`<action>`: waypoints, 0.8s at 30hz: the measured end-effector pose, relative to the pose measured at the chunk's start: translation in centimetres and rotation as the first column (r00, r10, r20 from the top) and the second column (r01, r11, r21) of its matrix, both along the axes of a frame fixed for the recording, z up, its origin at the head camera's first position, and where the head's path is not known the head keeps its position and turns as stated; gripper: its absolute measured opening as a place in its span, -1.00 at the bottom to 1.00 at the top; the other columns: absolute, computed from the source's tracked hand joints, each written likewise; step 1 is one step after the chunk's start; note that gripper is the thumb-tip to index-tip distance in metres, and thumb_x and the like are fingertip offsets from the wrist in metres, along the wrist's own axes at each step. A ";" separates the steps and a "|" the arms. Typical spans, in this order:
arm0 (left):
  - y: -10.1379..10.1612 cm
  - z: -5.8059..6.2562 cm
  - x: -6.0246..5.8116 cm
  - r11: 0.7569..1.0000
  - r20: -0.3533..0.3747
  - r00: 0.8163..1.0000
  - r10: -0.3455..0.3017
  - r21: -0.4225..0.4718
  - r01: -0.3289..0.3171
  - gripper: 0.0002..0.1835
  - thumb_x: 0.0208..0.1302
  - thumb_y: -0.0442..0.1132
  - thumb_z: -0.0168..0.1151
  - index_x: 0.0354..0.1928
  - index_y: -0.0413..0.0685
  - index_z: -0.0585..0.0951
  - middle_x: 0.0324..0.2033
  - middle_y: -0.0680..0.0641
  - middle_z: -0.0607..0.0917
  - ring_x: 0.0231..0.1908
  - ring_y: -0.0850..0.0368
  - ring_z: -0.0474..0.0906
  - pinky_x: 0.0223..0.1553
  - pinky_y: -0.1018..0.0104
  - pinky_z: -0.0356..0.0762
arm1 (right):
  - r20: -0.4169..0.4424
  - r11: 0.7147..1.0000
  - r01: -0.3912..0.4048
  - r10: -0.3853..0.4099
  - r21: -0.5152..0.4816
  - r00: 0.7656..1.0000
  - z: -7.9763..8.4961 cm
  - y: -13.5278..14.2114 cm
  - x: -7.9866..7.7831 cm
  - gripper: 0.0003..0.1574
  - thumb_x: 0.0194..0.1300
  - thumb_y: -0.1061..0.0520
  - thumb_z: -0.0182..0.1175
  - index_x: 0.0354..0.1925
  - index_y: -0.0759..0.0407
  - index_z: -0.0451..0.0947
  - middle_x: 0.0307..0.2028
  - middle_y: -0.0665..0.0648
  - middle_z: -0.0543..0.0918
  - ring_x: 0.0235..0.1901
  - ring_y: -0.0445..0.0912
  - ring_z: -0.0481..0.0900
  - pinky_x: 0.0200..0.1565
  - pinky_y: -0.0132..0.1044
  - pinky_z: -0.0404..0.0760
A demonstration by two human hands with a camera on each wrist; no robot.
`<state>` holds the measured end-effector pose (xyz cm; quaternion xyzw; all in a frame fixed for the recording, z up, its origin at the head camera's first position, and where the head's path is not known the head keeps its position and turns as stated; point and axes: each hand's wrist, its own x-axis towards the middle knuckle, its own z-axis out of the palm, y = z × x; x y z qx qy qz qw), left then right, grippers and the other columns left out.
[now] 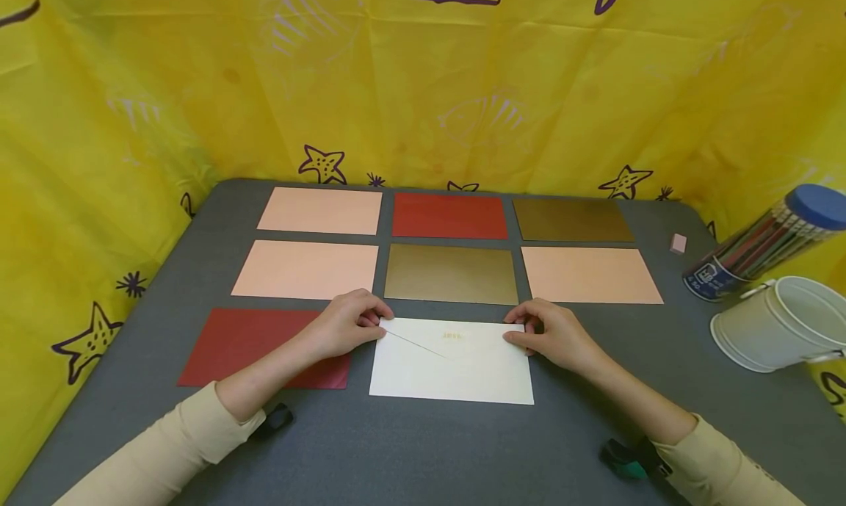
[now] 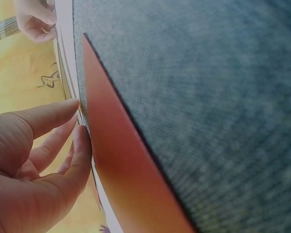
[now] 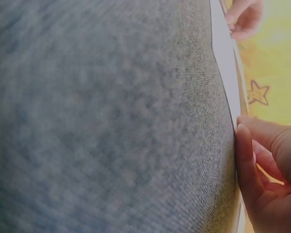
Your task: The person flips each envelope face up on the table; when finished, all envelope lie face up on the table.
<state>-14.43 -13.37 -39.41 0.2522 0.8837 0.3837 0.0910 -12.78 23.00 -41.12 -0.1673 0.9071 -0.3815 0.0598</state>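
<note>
A white envelope (image 1: 449, 377) lies at the front middle of the grey table, with faint gold print near its top and a thin slanting line from its upper left corner. My left hand (image 1: 350, 324) pinches that corner between thumb and fingers. At the upper right corner, my right hand (image 1: 551, 335) pinches the envelope too. In the right wrist view, its white edge (image 3: 225, 68) runs up from the right thumb and fingertips (image 3: 243, 136). A dark red rectangle of paper (image 1: 244, 344) lies flat just left, partly under my left forearm in the head view.
Behind are two rows of flat paper rectangles: pale pink (image 1: 304, 269), bright red (image 1: 449, 216) and gold (image 1: 449, 273). At the right stand a tub of pencils (image 1: 760, 245) with a blue lid, a white bucket (image 1: 760, 330) and a small pink block (image 1: 678, 243). Yellow cloth (image 1: 410, 73) surrounds the table.
</note>
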 end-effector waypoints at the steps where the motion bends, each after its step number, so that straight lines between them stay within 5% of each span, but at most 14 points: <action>1: 0.0 0.0 0.0 1.000 0.000 1.000 0.000 -0.001 0.000 -0.79 0.12 -0.46 0.38 -0.17 -0.21 0.67 -0.28 -0.07 0.59 -0.28 0.11 0.55 -0.21 0.30 0.61 | -0.006 1.000 -0.002 0.002 -0.001 1.000 0.0 0.0 0.0 -0.73 0.15 0.08 0.44 -0.18 0.08 0.63 -0.53 -0.01 0.49 -0.62 -0.18 0.50 -0.53 -0.35 0.51; 13: -0.3 0.1 0.1 1.000 0.002 1.000 -0.022 -0.005 0.022 -0.78 0.13 -0.46 0.37 -0.15 -0.22 0.66 -0.27 -0.08 0.59 -0.27 0.11 0.55 -0.20 0.31 0.62 | -0.066 0.998 -0.020 0.024 0.054 0.998 0.4 -0.5 0.0 -0.75 0.14 0.13 0.44 -0.19 0.10 0.65 -0.48 -0.03 0.48 -0.54 -0.17 0.44 -0.52 -0.37 0.47; 24: -1.6 0.7 0.7 0.996 0.123 0.989 -0.083 0.041 0.078 -0.57 0.15 -0.33 0.42 0.08 -0.23 0.59 -0.06 -0.12 0.61 -0.07 0.01 0.57 -0.01 0.19 0.59 | -0.164 0.996 -0.062 0.072 0.068 0.984 1.2 -3.0 0.2 -0.74 0.10 0.17 0.45 -0.19 0.02 0.69 -0.28 -0.05 0.61 -0.35 -0.12 0.43 -0.33 -0.30 0.44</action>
